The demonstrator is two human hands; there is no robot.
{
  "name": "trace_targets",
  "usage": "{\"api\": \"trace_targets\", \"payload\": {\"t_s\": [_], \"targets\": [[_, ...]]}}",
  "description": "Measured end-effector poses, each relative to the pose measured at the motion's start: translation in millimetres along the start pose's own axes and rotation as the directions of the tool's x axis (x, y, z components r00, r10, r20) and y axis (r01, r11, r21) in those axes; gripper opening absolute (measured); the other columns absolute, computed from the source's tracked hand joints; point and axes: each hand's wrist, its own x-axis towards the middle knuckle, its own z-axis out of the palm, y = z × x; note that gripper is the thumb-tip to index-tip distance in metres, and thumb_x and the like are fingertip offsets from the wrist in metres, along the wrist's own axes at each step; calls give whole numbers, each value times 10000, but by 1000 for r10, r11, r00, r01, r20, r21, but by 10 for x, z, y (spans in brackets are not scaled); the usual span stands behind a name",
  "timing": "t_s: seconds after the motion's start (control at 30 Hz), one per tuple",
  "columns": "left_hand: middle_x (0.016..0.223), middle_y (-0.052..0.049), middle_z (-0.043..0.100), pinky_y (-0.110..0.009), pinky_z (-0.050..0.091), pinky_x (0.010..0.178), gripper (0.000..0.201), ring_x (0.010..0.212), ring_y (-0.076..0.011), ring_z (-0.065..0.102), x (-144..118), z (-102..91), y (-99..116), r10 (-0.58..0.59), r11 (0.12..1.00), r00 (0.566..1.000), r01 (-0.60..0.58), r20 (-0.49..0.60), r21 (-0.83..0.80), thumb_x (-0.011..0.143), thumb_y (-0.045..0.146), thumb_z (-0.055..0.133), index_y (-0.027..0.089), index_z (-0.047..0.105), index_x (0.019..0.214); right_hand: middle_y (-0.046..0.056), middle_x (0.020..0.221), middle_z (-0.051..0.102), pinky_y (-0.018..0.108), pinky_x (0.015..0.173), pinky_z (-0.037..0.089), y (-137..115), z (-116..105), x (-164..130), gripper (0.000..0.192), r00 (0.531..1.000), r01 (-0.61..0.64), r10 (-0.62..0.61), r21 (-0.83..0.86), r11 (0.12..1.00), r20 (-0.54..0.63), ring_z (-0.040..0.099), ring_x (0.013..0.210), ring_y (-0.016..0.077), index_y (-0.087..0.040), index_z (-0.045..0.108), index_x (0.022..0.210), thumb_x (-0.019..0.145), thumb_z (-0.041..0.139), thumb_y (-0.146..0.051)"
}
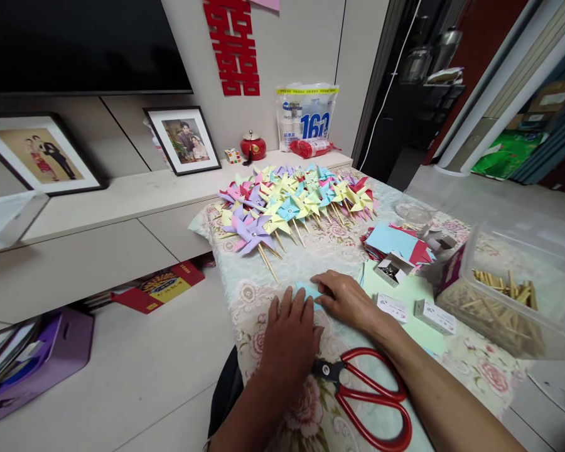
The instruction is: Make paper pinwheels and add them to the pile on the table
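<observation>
My left hand (289, 336) lies palm down on the flowered tablecloth, fingers stretched out, with the tips on a small piece of light blue paper (307, 290). Curled over the right side of this paper is my right hand (343, 295), its fingers bent and closed at the paper's edge. Most of the paper is hidden under both hands. Red-handled scissors (374, 392) rest between my forearms, their blade tips covered by my left hand. Beyond my hands lies a big heap of paper pinwheels (289, 201) on wooden sticks.
Right of my hands are a stack of coloured paper (392, 243), an opened small box of metal fasteners (392, 271), white boxes (435, 316) and green sheets (374, 282). A clear plastic bin (489, 326) holds wooden sticks. Behind the table runs a white cabinet (122, 201) with framed photos.
</observation>
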Motion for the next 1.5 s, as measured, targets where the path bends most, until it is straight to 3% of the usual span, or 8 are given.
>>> {"api": "trace_targets", "payload": {"t_s": [0.47,0.6,0.67,0.87,1.03,1.23,1.4,1.5], "targets": [[1538,-86,453,-653,283,1144,512,1446,-354,344,36,-174,33,-106,993,974,113,199,-25,938,348,495,176,513,1420,84,952,645,311,767,441,27,-26,-33,362,999,-4,5,4,1000,-43,596,854,209,-142,651,1164,804,668,-108],[1554,-79,430,-660,299,1129,516,1446,-368,337,30,-153,29,-104,994,979,107,178,-12,934,353,502,193,512,1425,51,890,647,273,728,430,-8,-14,-36,187,994,46,-33,117,992,-106,589,783,169,-164,660,1006,834,622,-102],[1554,-76,430,-660,296,1130,520,1448,-375,329,29,-138,26,-97,995,980,100,176,-8,931,351,504,192,513,1426,20,791,642,249,670,405,-25,6,-31,82,997,54,-43,168,984,-71,565,709,150,-177,649,899,863,592,-131],[1558,-68,420,-656,267,1150,558,1454,-372,315,16,-128,5,-101,994,974,106,202,-13,932,364,487,160,477,1451,6,702,626,243,614,336,-57,4,-22,121,999,-20,16,95,995,51,506,631,136,-182,612,782,837,538,-103],[1556,-83,421,-642,282,1153,565,1451,-356,330,-58,-132,-27,-94,995,980,100,174,-25,939,377,472,139,469,1452,-2,711,607,245,620,327,-48,-4,-30,68,998,-56,54,82,995,36,502,651,138,-185,605,790,791,614,-117],[1519,-139,472,-626,322,1139,535,1428,-367,372,-100,-92,-52,-76,996,992,81,102,-47,924,317,506,110,503,1418,19,830,621,264,662,352,-10,14,-33,203,991,-130,130,65,989,6,527,732,162,-177,627,921,744,727,-168],[1468,-211,512,-593,381,1110,531,1400,-392,407,-118,-39,-65,-77,980,995,87,60,-177,899,223,507,42,502,1399,-17,790,625,261,657,365,22,16,-21,298,980,-198,192,209,958,46,552,717,151,-182,646,981,704,746,-138],[1428,-219,545,-564,412,1093,520,1374,-357,451,-122,-10,-66,-144,931,990,135,0,-338,901,194,479,64,486,1405,-49,688,572,245,600,347,69,28,-7,237,972,-235,220,361,903,84,509,641,127,-181,662,900,680,738,-133]]}}
